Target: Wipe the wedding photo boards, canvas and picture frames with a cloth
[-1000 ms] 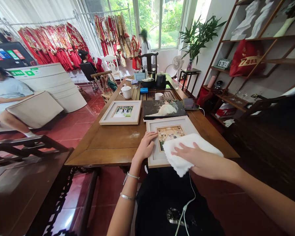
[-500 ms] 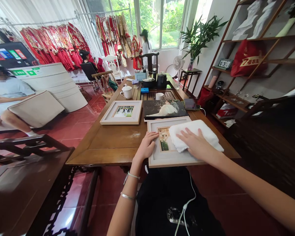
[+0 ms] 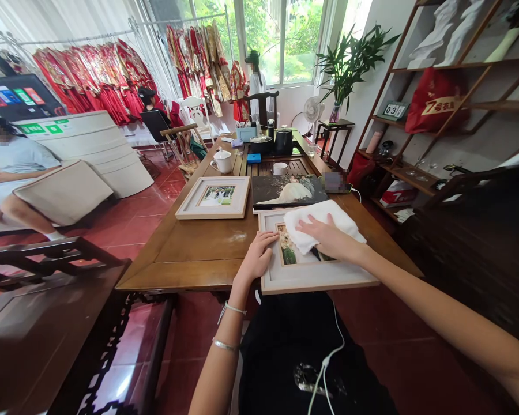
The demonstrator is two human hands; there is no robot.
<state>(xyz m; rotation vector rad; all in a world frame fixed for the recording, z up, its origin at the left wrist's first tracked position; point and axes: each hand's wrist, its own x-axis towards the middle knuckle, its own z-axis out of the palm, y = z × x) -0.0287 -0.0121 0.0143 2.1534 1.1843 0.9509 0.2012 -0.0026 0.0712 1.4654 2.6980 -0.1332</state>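
The left hand (image 3: 258, 256) rests unclenched on the left side of a pale picture frame (image 3: 300, 281), set lengthwise left-to-right at the near edge of the worktop (image 3: 207, 253). On its far part, a white cloth (image 3: 341, 222), longest left to right, lies beneath the spread right hand (image 3: 328, 237).
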